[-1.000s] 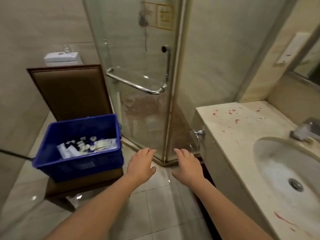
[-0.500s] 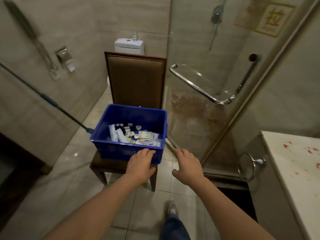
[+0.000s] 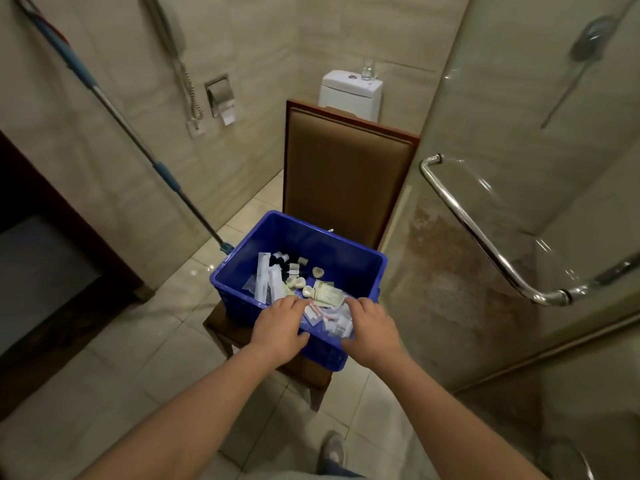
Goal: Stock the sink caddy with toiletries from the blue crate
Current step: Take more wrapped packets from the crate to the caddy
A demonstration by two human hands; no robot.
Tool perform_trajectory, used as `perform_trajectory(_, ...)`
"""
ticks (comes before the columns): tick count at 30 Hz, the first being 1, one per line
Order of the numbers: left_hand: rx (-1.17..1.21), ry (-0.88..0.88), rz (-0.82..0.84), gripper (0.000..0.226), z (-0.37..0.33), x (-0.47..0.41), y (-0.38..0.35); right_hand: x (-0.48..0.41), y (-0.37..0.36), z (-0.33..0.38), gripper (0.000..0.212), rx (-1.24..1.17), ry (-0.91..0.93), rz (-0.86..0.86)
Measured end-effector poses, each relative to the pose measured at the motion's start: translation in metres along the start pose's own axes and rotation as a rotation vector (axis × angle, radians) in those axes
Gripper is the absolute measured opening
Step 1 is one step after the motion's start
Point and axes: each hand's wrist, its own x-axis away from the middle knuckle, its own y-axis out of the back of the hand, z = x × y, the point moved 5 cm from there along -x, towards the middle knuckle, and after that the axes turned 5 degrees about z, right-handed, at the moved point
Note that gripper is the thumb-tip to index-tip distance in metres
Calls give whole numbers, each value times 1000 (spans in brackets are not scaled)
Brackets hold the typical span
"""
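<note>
The blue crate [image 3: 346, 252] rests on the seat of a brown chair [image 3: 349, 174]. Inside it lie several toiletries: white sachets [image 3: 264, 276], small dark bottles [image 3: 282, 260], round soaps [image 3: 318, 271] and a flat packet [image 3: 329, 293]. My left hand [image 3: 278, 329] hovers over the crate's near rim, palm down, fingers slightly spread, holding nothing. My right hand [image 3: 372, 329] hangs over the near right corner, fingers curled down toward the packets, also empty. The sink caddy is out of view.
A mop handle [image 3: 114, 110] leans from the left wall down to the crate's left side. A toilet [image 3: 350, 93] with a glass on top stands behind the chair. The glass shower door and its chrome bar [image 3: 485, 242] are on the right. My shoe [image 3: 334, 452] shows below.
My view has turned left, away from the sink counter and onto the crate. Both hands have moved forward from short of the crate to over its near rim.
</note>
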Motion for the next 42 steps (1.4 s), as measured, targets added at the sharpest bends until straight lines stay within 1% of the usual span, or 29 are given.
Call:
perform_trajectory(5,13,48,14,67,1,-27,-5,-35,2,-14,79,15,35,36)
perform_trajectory(11,13,101,69,67,10,-58,-10,-65,-9,-26,76,-33,25,90)
perform_trajectory(19,28,102,229,70,38,-116,-28,-114,-30,-36,75,-68,-41,203)
perform_trajectory(27,51,42,423,64,90,-198,-51,-186,-58,-36,74,-124,-200,325)
perform_trajectory(33,76,12,586,65,122,-244,-94,-239,-99,-45,75,-195,-296,409)
perform_trajectory(36,82,-2,656,65,131,-263,-122,-261,-122,-55,74,-246,-342,417)
perform_trajectory(42,120,-56,696,69,135,-297,-175,-304,-169,-75,74,-305,-391,426)
